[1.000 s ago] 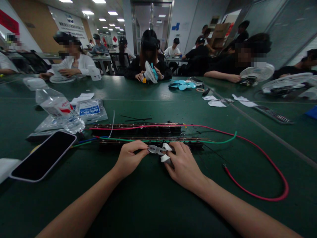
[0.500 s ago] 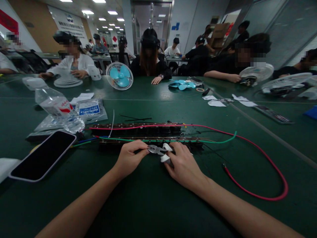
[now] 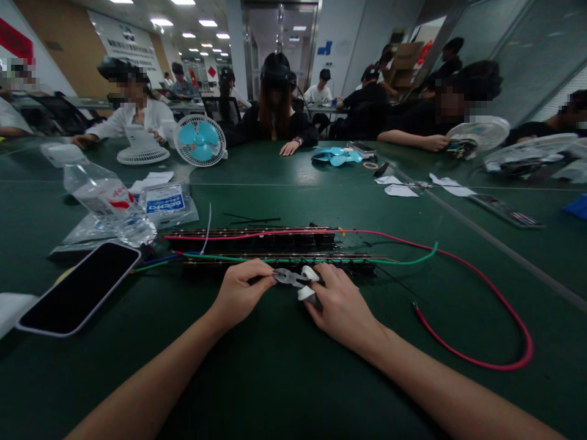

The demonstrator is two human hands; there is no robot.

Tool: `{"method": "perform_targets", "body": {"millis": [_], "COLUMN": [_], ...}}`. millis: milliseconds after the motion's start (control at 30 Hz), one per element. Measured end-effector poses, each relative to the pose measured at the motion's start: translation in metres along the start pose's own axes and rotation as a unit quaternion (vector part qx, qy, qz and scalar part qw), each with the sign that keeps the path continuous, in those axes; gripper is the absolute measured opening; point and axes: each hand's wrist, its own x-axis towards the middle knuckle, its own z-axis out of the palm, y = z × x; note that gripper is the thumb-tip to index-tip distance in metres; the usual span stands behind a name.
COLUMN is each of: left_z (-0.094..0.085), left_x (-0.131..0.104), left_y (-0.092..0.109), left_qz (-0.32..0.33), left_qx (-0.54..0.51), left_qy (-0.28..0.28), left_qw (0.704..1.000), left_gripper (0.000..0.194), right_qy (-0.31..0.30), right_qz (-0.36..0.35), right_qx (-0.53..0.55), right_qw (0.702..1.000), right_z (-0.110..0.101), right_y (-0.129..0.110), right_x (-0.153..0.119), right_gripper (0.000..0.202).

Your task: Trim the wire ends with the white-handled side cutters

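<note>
My right hand (image 3: 343, 300) is closed around the white handles of a small pair of wire cutters (image 3: 288, 277), whose metal jaws point left. At the jaw tips, my left hand (image 3: 241, 292) is pinched shut; whatever lies between its fingertips is too small to make out. Just beyond both hands run two long dark strips with metal contacts, the near strip (image 3: 275, 259) and the far strip (image 3: 293, 230). A green wire (image 3: 408, 263) lies along the near one. Over the far one passes a red cable (image 3: 472, 269), which loops round to the right.
To the left are a phone (image 3: 80, 290), a tilted clear plastic bottle (image 3: 98, 189) and a labelled plastic bag (image 3: 169, 200). A white cable tie (image 3: 208, 229) sticks up by the strips. Across the table, people sit with a blue-bladed fan (image 3: 200, 141) and loose blue blades (image 3: 338, 156).
My hands and the cutters hold the same place. Across the table, the blue-bladed fan has shifted left and the white fan part beside it has shifted right.
</note>
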Motion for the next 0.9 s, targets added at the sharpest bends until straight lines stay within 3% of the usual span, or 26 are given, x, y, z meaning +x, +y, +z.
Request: {"method": "perform_targets", "body": {"millis": [900], "left_z": [-0.0003], "left_x": [0.0007], "left_y": [-0.0016], "left_qz": [-0.01], "left_qx": [-0.001], "left_qy": [0.002], "left_qw": [1.0], "left_gripper": [0.007], "right_qy": [0.003], "right_qz": [0.012], "right_qx": [0.026], "right_qw": [1.0], "right_z": [-0.0013], "right_y": [-0.0013], "right_x": [-0.0001], "right_gripper": [0.01]}}
